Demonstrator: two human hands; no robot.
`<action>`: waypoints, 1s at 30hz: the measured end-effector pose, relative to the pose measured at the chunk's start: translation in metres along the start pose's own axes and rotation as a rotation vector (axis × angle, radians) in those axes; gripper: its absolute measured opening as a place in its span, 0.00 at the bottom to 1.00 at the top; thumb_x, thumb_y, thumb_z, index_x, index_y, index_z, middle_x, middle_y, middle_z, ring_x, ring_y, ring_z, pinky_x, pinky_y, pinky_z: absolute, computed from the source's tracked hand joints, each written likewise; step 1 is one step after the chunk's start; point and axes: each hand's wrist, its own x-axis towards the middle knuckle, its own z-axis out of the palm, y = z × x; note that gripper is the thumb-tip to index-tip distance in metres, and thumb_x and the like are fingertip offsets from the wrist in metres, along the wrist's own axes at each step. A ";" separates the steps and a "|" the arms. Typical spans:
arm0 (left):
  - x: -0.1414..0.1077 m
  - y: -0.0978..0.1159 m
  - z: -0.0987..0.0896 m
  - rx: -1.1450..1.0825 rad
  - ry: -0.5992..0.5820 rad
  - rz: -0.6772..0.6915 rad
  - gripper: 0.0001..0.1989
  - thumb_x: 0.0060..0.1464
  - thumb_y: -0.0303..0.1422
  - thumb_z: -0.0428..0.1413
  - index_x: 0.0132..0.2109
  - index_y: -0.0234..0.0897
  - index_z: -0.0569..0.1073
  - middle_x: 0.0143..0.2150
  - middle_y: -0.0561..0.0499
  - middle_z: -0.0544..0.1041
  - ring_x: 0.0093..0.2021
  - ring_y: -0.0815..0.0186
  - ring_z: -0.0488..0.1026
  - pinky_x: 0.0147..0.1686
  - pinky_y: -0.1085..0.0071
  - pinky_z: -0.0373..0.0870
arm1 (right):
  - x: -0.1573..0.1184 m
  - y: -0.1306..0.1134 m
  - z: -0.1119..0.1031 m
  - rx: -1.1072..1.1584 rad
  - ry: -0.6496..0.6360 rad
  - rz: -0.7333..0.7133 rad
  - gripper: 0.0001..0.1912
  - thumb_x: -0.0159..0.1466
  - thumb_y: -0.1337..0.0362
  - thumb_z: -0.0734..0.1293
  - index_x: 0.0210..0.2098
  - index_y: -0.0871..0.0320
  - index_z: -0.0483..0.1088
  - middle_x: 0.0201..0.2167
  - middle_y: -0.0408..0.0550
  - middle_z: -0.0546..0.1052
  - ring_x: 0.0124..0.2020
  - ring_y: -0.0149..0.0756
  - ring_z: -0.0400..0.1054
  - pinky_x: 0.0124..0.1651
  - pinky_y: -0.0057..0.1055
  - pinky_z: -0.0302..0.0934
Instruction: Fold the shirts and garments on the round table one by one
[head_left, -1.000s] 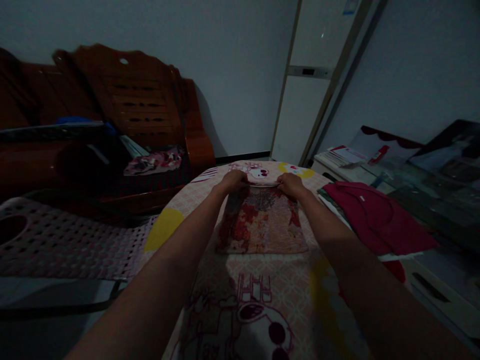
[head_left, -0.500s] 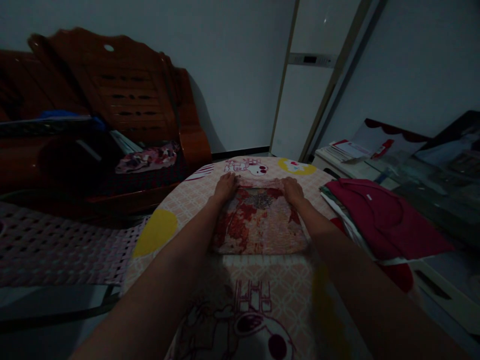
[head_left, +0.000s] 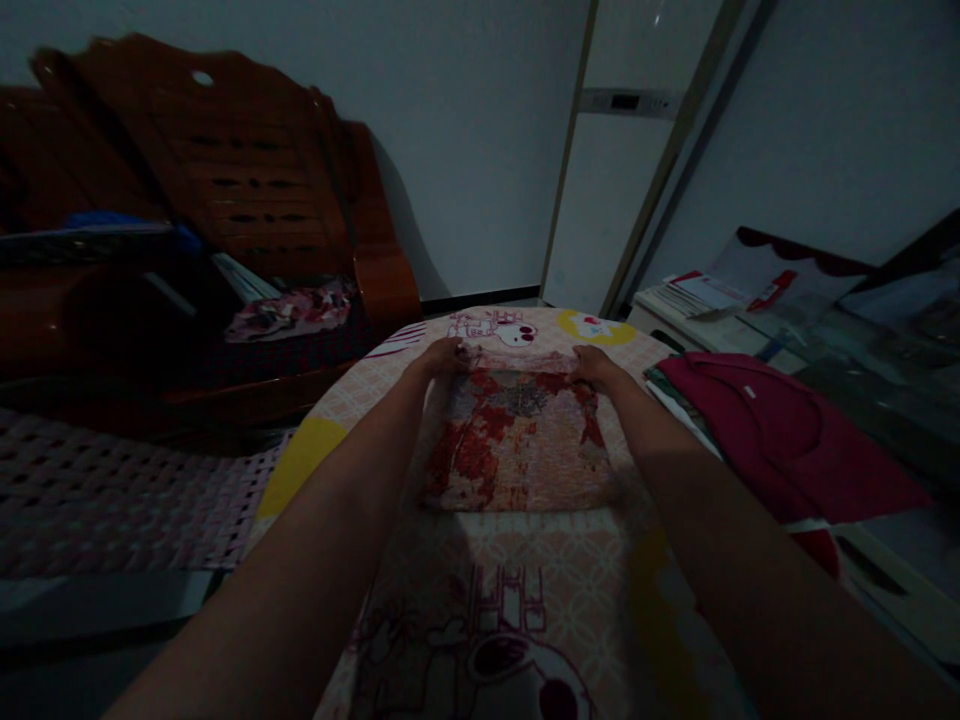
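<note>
A folded cloth garment (head_left: 525, 440) with a red, orange and beige pattern lies on the round table's patterned cover (head_left: 585, 560). Its far edge shows a paler pink strip. At the far left corner, my left hand (head_left: 444, 357) has its fingers closed on the garment. My right hand (head_left: 595, 366) pinches the far right corner in the same way. Both forearms reach in from the bottom, one on each side of the cloth.
Folded dark red clothing (head_left: 772, 420) lies at the right, near a white cabinet with papers (head_left: 697, 293). On the left stand a carved wooden bench (head_left: 262, 180) holding cloth and a woven pink seat (head_left: 127, 500). A tall white unit (head_left: 607, 190) stands behind.
Both hands have moved slightly outward at the far corners, and the fingers now pinch the cloth's edge. The garment's far part looks a little wider. The view has shifted slightly.
</note>
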 end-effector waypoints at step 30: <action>-0.126 0.014 0.002 -0.689 0.076 0.337 0.16 0.38 0.33 0.60 0.38 0.35 0.73 0.36 0.51 0.78 0.37 0.63 0.74 0.37 0.70 0.70 | -0.153 -0.013 -0.004 0.672 0.330 -0.328 0.05 0.55 0.65 0.67 0.29 0.59 0.74 0.28 0.46 0.79 0.30 0.36 0.69 0.35 0.28 0.59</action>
